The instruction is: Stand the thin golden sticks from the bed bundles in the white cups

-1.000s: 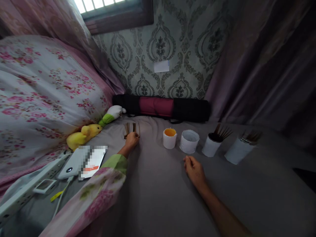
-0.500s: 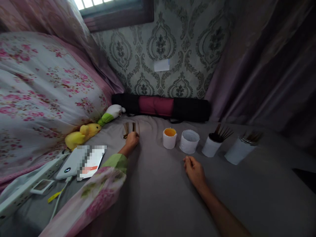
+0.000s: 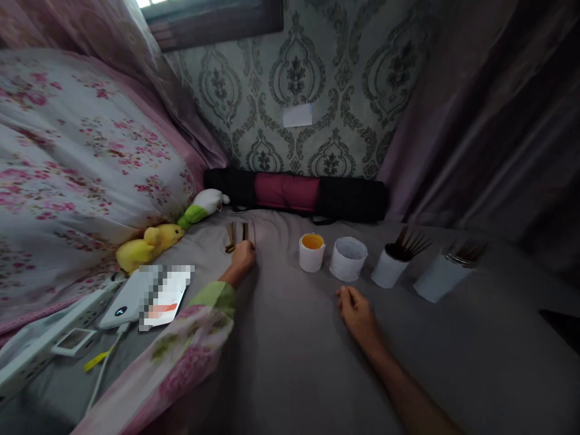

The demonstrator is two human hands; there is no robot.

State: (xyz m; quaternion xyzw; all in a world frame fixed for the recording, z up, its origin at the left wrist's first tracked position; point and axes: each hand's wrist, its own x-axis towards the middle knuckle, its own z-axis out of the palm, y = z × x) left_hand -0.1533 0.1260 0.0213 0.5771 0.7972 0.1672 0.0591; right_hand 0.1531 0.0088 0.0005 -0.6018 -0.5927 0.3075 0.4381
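Observation:
My left hand (image 3: pixel 243 256) reaches forward across the grey sheet (image 3: pixel 294 350) and closes over the near ends of several thin brown sticks (image 3: pixel 238 234) lying on it. My right hand (image 3: pixel 357 314) rests on the sheet with fingers curled loosely, and whether it holds anything is hidden. Ahead of it stand a small white cup with an orange inside (image 3: pixel 311 252), an empty white cup (image 3: pixel 347 258), a white cup holding brown sticks (image 3: pixel 393 261) and a tilted white jar of sticks (image 3: pixel 441 273).
A floral pillow (image 3: pixel 77 163) fills the left. Beside it lie a yellow plush duck (image 3: pixel 145 244) and a green-white plush (image 3: pixel 202 207). A power bank (image 3: pixel 131 297), power strip (image 3: pixel 36 356) and cables sit near left. A black and maroon roll (image 3: pixel 294 194) lies against the wall.
The view has tipped slightly downward. Both hands stay where they were.

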